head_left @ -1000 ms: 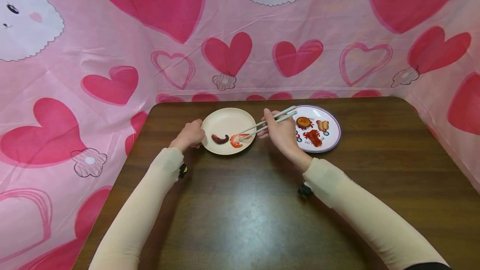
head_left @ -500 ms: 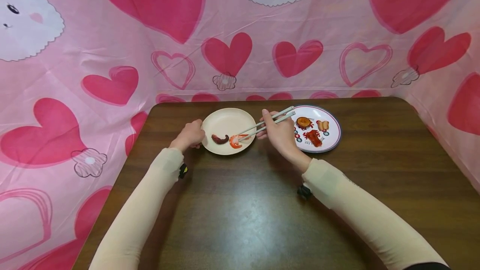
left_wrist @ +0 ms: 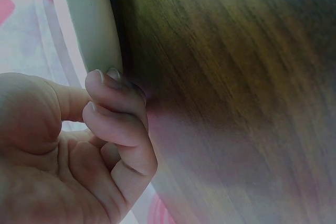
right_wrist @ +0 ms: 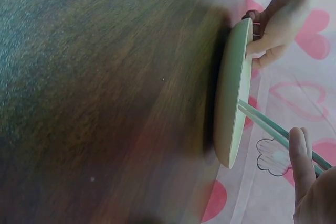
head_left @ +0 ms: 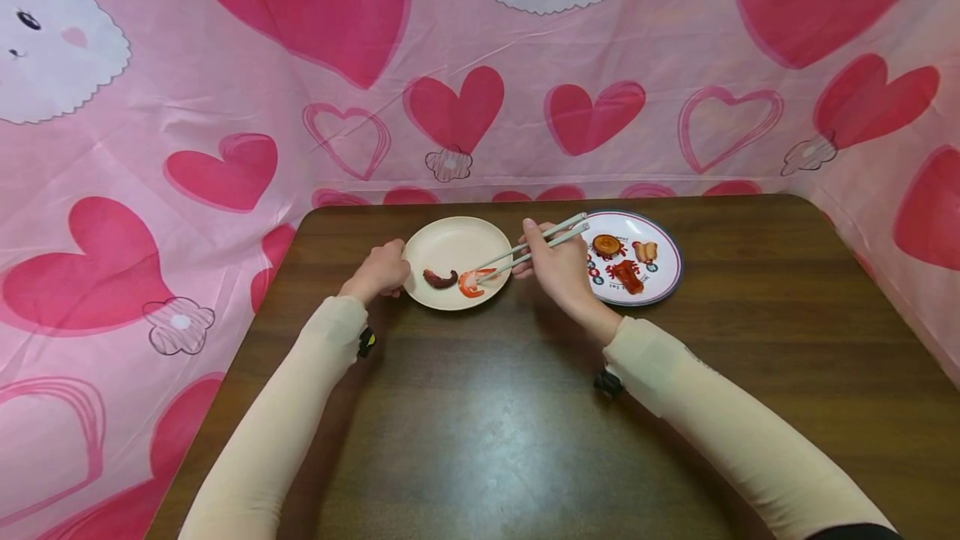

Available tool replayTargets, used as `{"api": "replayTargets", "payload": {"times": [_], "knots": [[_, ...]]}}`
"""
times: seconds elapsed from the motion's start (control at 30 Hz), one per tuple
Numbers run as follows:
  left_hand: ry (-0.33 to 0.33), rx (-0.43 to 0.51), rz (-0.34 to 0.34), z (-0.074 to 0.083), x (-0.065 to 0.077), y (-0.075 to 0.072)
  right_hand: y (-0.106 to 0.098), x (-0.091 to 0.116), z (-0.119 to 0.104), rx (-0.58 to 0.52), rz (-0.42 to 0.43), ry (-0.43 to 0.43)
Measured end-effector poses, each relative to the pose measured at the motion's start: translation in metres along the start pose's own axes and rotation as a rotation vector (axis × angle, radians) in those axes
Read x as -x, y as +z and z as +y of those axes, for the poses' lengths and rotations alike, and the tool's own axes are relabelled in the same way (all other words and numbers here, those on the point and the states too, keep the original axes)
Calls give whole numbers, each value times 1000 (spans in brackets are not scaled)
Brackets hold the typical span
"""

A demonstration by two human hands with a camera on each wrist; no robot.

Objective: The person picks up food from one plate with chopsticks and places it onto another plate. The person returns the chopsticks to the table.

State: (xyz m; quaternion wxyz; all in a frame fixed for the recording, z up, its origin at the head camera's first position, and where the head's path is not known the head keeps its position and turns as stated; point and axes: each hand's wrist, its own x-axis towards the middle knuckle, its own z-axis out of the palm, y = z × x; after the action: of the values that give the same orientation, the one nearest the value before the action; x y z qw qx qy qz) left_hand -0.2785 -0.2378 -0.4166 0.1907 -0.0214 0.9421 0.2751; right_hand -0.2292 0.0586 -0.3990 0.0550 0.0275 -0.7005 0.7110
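My left hand [head_left: 381, 269] grips the left rim of a beige plate [head_left: 453, 233]. The left wrist view shows its curled fingers [left_wrist: 123, 121] at the plate's edge [left_wrist: 100, 30]. On that plate lie a dark red octopus tentacle [head_left: 440, 278] and, to its right, an orange-and-white shrimp [head_left: 469, 284]. Pale chopsticks [head_left: 566, 225] are held in my right hand [head_left: 561, 269], their tips at the shrimp. Whether they squeeze it cannot be told. From the right wrist, the chopsticks [right_wrist: 266, 123] slope down past the plate's rim, which hides the food.
Right of the beige plate, partly behind my right hand, stands a white patterned plate [head_left: 662, 280]. It bears a round brown slice [head_left: 607, 246], pale pieces [head_left: 646, 252] and a red piece [head_left: 628, 277]. A pink heart-print cloth [head_left: 517, 123] hangs behind the wooden table [head_left: 450, 440].
My right hand and the chopsticks have shifted very slightly left, and the shrimp's position has barely altered. The left hand and both plates stay put.
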Motion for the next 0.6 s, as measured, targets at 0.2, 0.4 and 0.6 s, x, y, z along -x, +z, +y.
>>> {"api": "replayTargets", "payload": {"times": [0.2,0.4,0.6], "knots": [[-2,-6,-1,0,0,0,-1,1,2,6,6,-15],[-3,-6,-2,0,0,-1,0,0,4,-3,8,-22],[-2,-3,-4,1,1,-1,-1,0,4,-3,0,-22]]}}
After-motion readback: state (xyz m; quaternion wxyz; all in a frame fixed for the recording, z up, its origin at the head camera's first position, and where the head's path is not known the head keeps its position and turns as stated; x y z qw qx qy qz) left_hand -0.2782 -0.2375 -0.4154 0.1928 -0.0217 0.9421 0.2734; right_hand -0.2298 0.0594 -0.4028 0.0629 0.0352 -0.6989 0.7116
